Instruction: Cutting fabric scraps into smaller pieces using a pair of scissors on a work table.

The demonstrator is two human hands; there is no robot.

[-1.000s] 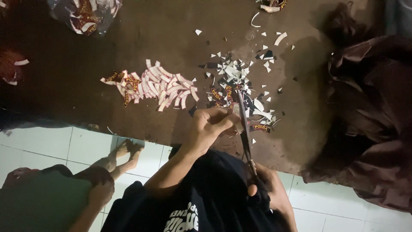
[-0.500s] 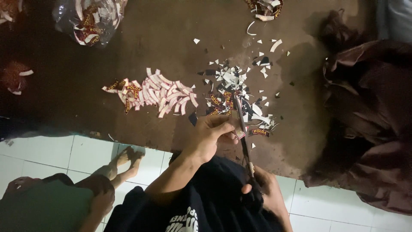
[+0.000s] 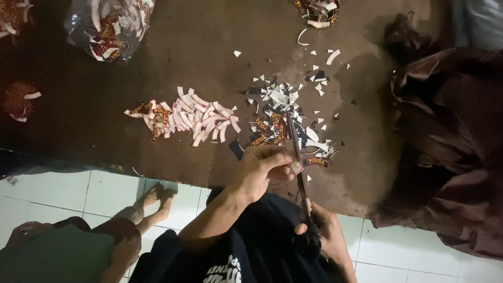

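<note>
Fingers of left hand pressed together, pinching one small curved cloth patch, dark with a pale edge, at the near edge of the dark brown tabletop. Right hand at 5 o'clock from the left, below the tabletop edge, fingers closed through the dark handles of long metal scissors. Blades run from the handles toward 12 o'clock and pass just beside the pinched patch; cannot tell whether the blades meet at the patch.

Surroundings noted:
- Scatter of white and dark paper-like offcuts at 12 o'clock from the left hand, with several uncut dark patches among it.
- Loose row of pale curved trimmed strips at 10 o'clock, well apart from the hands.
- Clear plastic bag holding more patches at 11 o'clock, far corner.
- Second small heap of patches at 12 o'clock, far edge.
- Crumpled dark maroon cloth at 3 o'clock, hanging over the tabletop edge.
- White tiled floor below; another person's bare feet at 8 o'clock.
</note>
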